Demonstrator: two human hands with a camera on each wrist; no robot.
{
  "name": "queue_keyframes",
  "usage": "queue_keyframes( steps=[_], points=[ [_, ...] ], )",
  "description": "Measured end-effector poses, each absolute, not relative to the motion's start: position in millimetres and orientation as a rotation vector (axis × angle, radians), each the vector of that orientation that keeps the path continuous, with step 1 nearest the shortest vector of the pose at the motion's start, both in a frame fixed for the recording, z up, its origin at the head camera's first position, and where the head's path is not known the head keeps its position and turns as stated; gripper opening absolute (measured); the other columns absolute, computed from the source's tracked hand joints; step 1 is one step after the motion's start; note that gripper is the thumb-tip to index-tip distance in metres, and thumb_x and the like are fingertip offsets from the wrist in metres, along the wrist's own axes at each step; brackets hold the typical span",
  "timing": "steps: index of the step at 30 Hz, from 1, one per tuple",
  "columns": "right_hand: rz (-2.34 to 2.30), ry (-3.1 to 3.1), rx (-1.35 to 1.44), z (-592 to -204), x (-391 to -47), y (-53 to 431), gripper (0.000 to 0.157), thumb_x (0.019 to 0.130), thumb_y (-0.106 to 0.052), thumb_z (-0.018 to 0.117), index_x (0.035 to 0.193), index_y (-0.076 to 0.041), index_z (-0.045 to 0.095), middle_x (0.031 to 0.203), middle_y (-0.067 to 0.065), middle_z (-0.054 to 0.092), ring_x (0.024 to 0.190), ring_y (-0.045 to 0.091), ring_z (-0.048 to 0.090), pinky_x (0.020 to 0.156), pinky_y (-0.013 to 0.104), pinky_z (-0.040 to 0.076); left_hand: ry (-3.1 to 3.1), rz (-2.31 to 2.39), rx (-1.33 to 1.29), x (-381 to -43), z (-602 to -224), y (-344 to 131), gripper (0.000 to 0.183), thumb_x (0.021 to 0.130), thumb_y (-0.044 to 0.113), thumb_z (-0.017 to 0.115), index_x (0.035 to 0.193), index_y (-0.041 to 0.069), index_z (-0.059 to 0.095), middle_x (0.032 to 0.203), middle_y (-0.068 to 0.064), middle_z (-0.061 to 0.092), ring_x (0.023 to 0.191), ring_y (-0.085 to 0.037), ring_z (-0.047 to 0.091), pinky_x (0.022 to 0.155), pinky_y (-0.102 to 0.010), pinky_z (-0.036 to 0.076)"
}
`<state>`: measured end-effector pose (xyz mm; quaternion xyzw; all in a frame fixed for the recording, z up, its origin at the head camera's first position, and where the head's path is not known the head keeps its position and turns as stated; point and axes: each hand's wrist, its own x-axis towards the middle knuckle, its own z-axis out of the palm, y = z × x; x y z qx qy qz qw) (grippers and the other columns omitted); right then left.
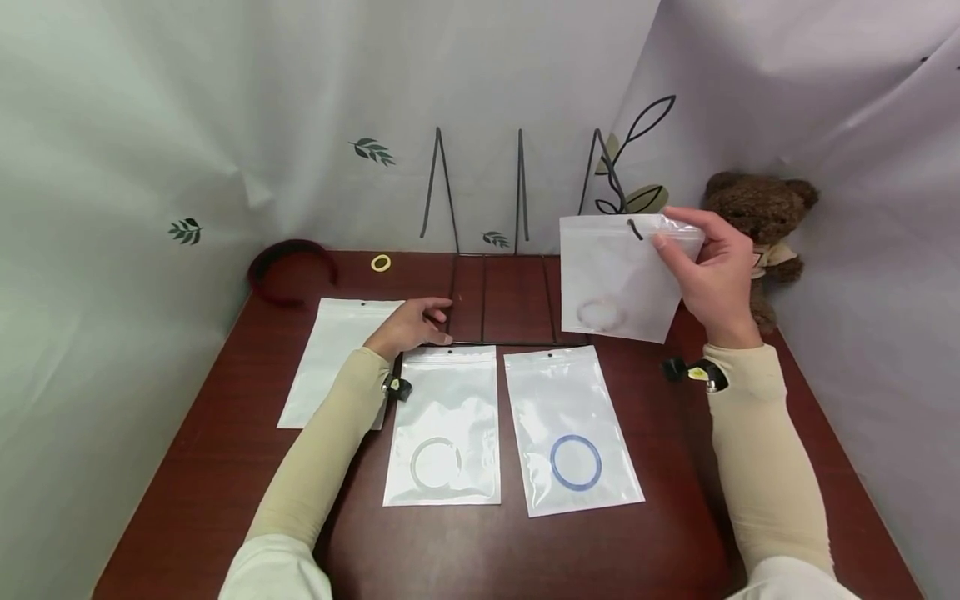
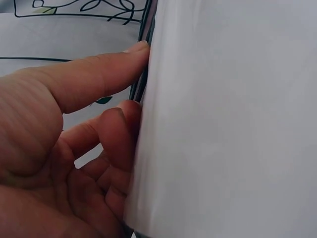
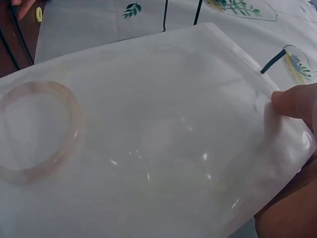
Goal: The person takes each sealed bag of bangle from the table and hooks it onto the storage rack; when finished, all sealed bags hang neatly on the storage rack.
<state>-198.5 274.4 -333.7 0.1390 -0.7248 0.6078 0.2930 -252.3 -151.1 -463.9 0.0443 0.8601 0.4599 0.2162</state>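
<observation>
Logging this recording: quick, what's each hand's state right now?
Left hand: at the black wire rack; whether its grip is closed cannot be told.
Right hand: closed, pinching a white zip bag, pale bangle inside.

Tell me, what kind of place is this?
Probably a small curtained-off work spot: pale printed cloth hangs around a reddish-brown table, which holds a black wire rack and white pouches.

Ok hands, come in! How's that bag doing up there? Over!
Right hand pinching the bag near its top corner. Left hand at the rack, near its base. Hook tip through the bag's hole. Nothing seen blocking it. Over.
</observation>
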Motion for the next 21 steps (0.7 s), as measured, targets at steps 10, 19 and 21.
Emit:
queue_keyframes(
  steps=[10, 19, 21],
  points=[
    [1.672, -1.877, 0.268, -326, -229, 262, 0.030, 0.092, -0.001, 0.078, 0.122, -0.002, 0.078, 0.114, 0.002, 0.075, 0.096, 0.011, 0.070, 0.080, 0.019, 0.056, 2.388, 1.288, 0.136, -255, -463, -151, 0.078, 0.087, 0.009, 0.087, 0.156, 0.018, 0.053, 0.129, -0.009, 0.061, 0.109, -0.025, 0.062, 0.091, -0.037, 0.050],
    [1.772, -1.832, 0.222, -326, -260, 255, 0.030, 0.091, 0.002, 0.076, 0.120, -0.006, 0.079, 0.120, 0.003, 0.072, 0.101, 0.014, 0.069, 0.084, 0.020, 0.055, 2.393, 1.260, 0.118, -253, -463, -152, 0.076, 0.086, 0.009, 0.087, 0.155, 0.019, 0.055, 0.129, -0.009, 0.061, 0.110, -0.026, 0.062, 0.093, -0.039, 0.050],
    [1.773, -1.837, 0.213, -325, -267, 254, 0.030, 0.091, 0.001, 0.076, 0.120, -0.007, 0.079, 0.120, 0.002, 0.072, 0.102, 0.014, 0.069, 0.085, 0.020, 0.055, 2.396, 1.260, 0.120, -253, -463, -152, 0.076, 0.087, 0.008, 0.087, 0.155, 0.019, 0.055, 0.129, -0.009, 0.061, 0.110, -0.026, 0.062, 0.093, -0.039, 0.050]
  ],
)
